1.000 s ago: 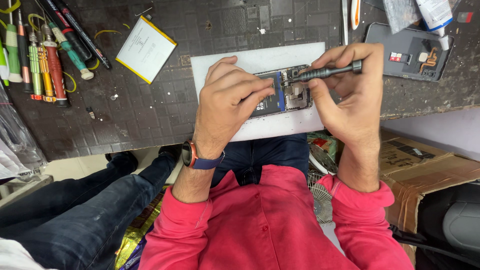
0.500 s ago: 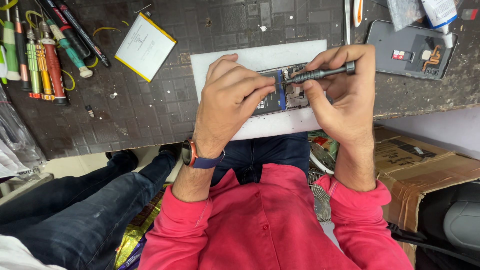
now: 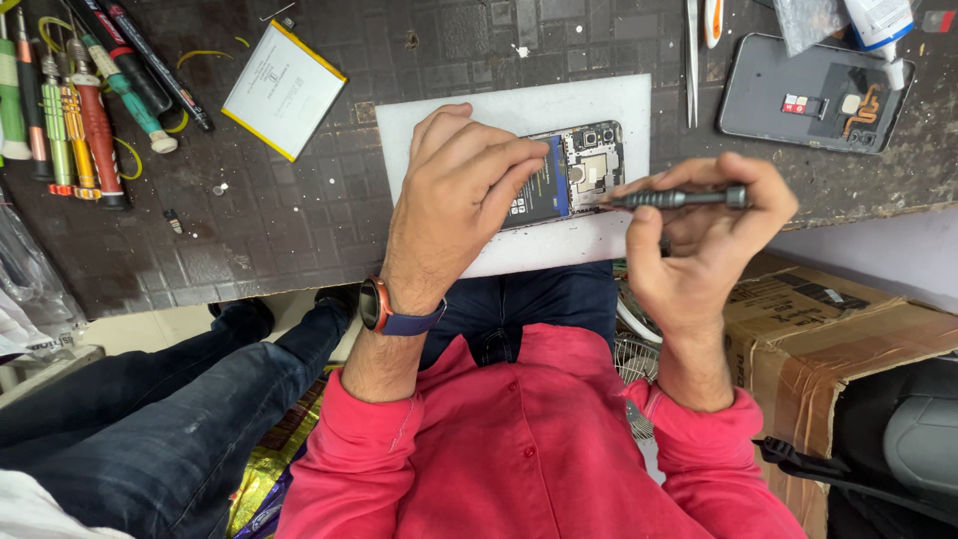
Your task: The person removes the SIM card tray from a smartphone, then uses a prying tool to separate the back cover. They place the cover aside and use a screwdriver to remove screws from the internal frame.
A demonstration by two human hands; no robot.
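Beyond the left hand (image 3: 454,195), toward the far side of the dark gridded surface (image 3: 299,220), a flat white battery with a yellow edge (image 3: 283,91) lies alone, and further out to that side a row of coloured screwdrivers (image 3: 75,125) is lined up, handles side by side. Past the right hand (image 3: 704,235), a grey phone back cover (image 3: 813,92) sits inner face up, with a white tube (image 3: 878,25) and a clear plastic bag (image 3: 808,20) at its far edge. Metal tweezers (image 3: 692,60) lie just beyond the white mat (image 3: 599,100), between the mat and the cover. Below the right wrist, off the surface, a cardboard box (image 3: 848,329) stands taped shut, so its contents are hidden.

Now the hands. The left comes in palm down, fingers curled over the opened phone (image 3: 574,175), pinning it to the mat; its fingers cover most of the blue battery end, leaving the circuit-board end clear. A watch (image 3: 384,309) rides that wrist. The right is raised just beside the phone, thumb and fingers pinched shut on a slim dark screwdriver (image 3: 674,199) held nearly level, its tip reaching the phone's exposed edge. Whether the tip is touching there I cannot tell.

The phone lies flat on the mat, between both hands.
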